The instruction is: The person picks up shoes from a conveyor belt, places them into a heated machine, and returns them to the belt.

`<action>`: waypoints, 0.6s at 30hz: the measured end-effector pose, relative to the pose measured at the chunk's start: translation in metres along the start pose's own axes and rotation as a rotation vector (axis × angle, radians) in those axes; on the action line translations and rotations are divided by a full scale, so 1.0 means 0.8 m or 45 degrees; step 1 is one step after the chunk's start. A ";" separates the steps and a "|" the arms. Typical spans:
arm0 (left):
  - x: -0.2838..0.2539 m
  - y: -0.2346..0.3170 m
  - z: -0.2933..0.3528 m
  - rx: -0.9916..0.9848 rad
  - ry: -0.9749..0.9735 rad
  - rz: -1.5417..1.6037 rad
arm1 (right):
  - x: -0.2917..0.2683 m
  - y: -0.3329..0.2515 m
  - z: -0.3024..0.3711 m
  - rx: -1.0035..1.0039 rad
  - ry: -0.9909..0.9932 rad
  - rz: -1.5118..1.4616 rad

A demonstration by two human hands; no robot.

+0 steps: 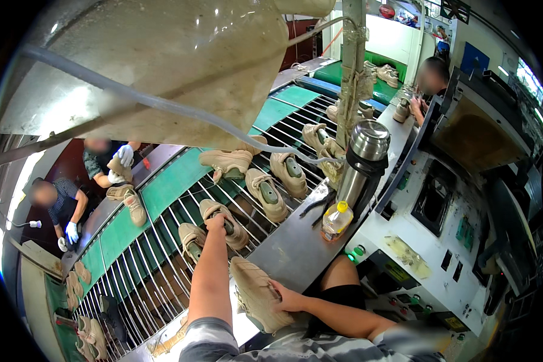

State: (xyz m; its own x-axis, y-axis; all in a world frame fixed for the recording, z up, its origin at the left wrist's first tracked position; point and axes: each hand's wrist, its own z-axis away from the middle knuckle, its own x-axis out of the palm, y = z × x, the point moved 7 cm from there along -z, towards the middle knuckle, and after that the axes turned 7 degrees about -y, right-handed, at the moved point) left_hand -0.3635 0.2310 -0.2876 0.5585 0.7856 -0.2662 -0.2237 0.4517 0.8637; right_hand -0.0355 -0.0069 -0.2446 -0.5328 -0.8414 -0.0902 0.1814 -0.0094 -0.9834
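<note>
Rack point(157, 256) bears shoe point(239, 235) (left grip point(215, 222) part-hides it).

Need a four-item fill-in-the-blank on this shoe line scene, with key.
1. The beige sneaker in the right hand appears to the ____ of the left forearm.
2. On the metal-bar rack, another beige sneaker is gripped by the person's ____ hand.
3. The small clear bottle beside the steel thermos has a ____ cap.
4. The strip along the rack's far side is coloured ____.

Missing words: right; left; yellow; green.

Way over metal ledge point(277, 247) between held shoe point(250, 283) and bottle point(335, 224); thermos point(357, 180), post point(352, 72) block beyond.
</note>
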 end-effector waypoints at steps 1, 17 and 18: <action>0.019 0.012 0.024 0.014 -0.036 -0.057 | -0.001 0.008 0.003 0.058 0.035 -0.090; -0.131 -0.162 0.307 0.423 -0.846 0.080 | -0.313 -0.134 0.499 -0.387 1.518 -0.192; -0.139 -0.188 0.314 0.399 -0.843 0.046 | -0.335 -0.167 0.509 -0.403 1.634 -0.170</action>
State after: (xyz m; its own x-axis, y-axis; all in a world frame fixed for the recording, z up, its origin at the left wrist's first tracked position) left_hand -0.1913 -0.0303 -0.2808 0.9430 0.3327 -0.0064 -0.0676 0.2103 0.9753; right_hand 0.4194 -0.0002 -0.0245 -0.9604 0.2609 0.0974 -0.0389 0.2208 -0.9745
